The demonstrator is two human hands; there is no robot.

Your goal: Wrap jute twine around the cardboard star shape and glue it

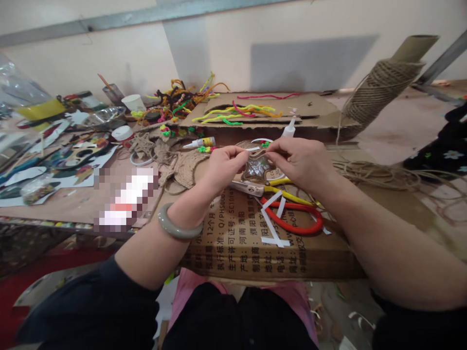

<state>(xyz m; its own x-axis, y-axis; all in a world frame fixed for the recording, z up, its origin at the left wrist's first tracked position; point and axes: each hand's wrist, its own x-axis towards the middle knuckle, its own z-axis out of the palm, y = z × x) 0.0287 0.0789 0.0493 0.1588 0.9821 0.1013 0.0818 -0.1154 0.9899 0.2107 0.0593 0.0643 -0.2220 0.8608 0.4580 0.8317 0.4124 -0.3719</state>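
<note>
Between my two hands is a small star-shaped ornament [260, 168] with a twine-wrapped edge and a shiny, clear-looking middle. My left hand [226, 167] pinches its left side, thumb and forefinger pressed together. On the upper right, my right hand [304, 159] pinches the edge the same way. Right below the star lie scissors [250, 188] with a red loop handle, and yellow handles [288, 195] beside it. White strips [272, 221] are scattered over the red handle and the cardboard box [233, 253]. Round coiled twine pieces [185, 170] lie left of my left hand.
A white glue bottle [289, 128] stands behind my right hand; a small glue tube [200, 142] lies farther left. Colourful fuzzy stems [237, 113] rest on cardboard at the back. A large twine spool [385, 90] leans at right, loose twine [379, 175] below. A pixelated patch [127, 201] covers something at left.
</note>
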